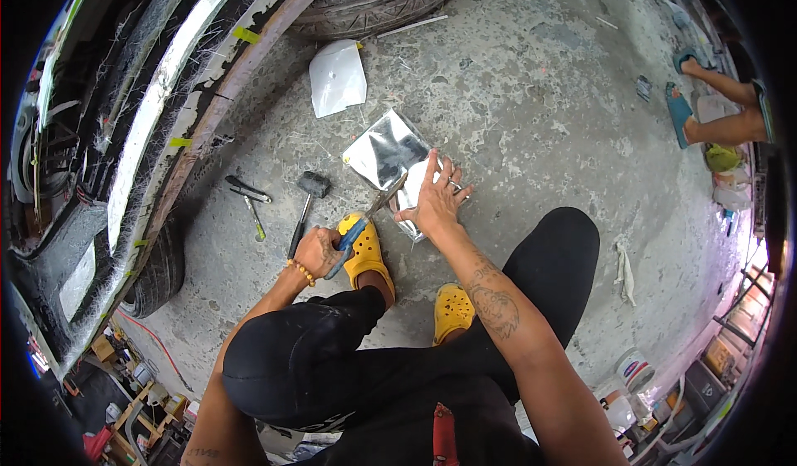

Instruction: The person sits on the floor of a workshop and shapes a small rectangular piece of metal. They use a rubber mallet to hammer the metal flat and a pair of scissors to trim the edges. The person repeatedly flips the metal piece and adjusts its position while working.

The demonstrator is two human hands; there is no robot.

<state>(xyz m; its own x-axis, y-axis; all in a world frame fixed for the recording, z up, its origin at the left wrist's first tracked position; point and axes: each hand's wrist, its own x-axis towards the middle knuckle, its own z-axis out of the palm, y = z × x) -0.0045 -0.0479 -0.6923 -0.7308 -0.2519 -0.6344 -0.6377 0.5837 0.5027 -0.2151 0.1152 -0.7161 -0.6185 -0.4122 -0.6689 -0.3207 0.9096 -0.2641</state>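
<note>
My left hand [318, 254] grips the blue handles [352, 239] of large shears, whose blades [386, 197] reach right to shiny silver sheet material. My right hand [436, 196] rests on that material with spread fingers, beside the blade tips. A square silver piece [383, 149] lies just beyond, and more silver [411, 227] shows below my fingers. Left of my left hand, a black-headed mallet [313, 185] lies on the concrete near dark-handled tools [247, 190] and a slim green-handled tool [255, 219]. A pale curved-edged sheet [337, 78] lies farther forward.
A large rough bodywork panel [149, 126] with green tape fills the left, above a tyre [158, 271]. Another tyre [374, 1] lies ahead. At right are another person's legs [722, 120] in teal sandals, bags, a white cloth [624, 275] and a bucket [635, 369].
</note>
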